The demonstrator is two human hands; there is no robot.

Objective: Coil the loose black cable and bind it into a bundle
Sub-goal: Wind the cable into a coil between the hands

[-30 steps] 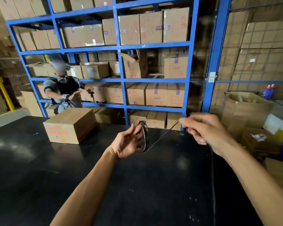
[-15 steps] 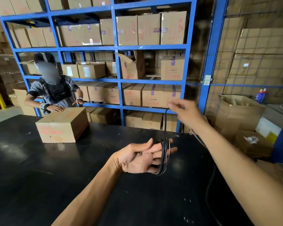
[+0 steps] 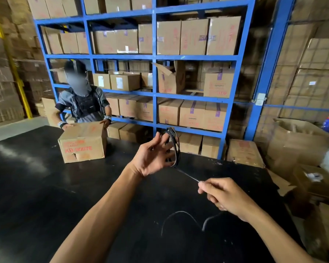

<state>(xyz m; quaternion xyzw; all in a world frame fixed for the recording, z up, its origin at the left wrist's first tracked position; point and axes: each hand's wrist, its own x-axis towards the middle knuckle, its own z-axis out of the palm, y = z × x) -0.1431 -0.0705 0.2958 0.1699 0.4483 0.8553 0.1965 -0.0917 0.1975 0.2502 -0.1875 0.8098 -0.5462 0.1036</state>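
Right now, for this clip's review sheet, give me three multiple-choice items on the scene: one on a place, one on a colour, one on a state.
1. Where do the cable loops sit?
A. Around the left hand's fingers
B. Flat on the table
C. On the shelf

2. What colour is the shelf frame?
A. Yellow
B. Blue
C. Grey

3. How is the stretch of cable between the hands?
A. Cut
B. Slack on the table
C. Pulled straight

Answers:
1 A, the loops hang on the raised left hand.
2 B, its posts and rails are blue.
3 C, it runs in a straight line from the loops to the right hand, which pinches it above the table.
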